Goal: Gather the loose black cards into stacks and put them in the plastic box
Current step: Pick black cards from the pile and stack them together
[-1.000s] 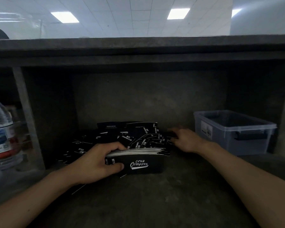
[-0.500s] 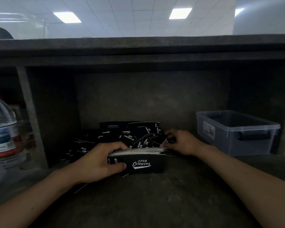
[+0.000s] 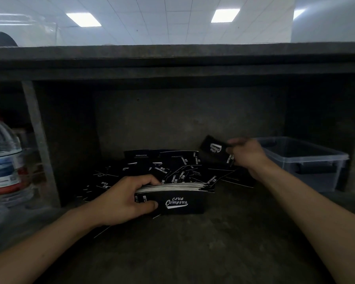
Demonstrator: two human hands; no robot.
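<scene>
My left hand [image 3: 123, 198] grips a stack of black cards [image 3: 177, 198] standing on edge on the shelf floor, the front one printed "Club Camping". Behind it lies a loose pile of black cards [image 3: 168, 167] spread against the back wall. My right hand [image 3: 247, 153] is raised above the pile's right side and pinches a black card [image 3: 213, 149], held tilted in the air. The clear plastic box [image 3: 307, 160] stands at the right, just beyond my right hand, open on top.
The scene is a dark concrete shelf bay with a low ceiling slab [image 3: 172, 64]. A pillar [image 3: 39, 144] divides it from the left bay, where a large water bottle [image 3: 3, 158] stands. Bare shelf floor [image 3: 182, 249] stretches in front of the stack.
My right hand has lifted from the pile's right edge, rising up and to the right with a card pinched in it. My left hand and its stack have stayed put.
</scene>
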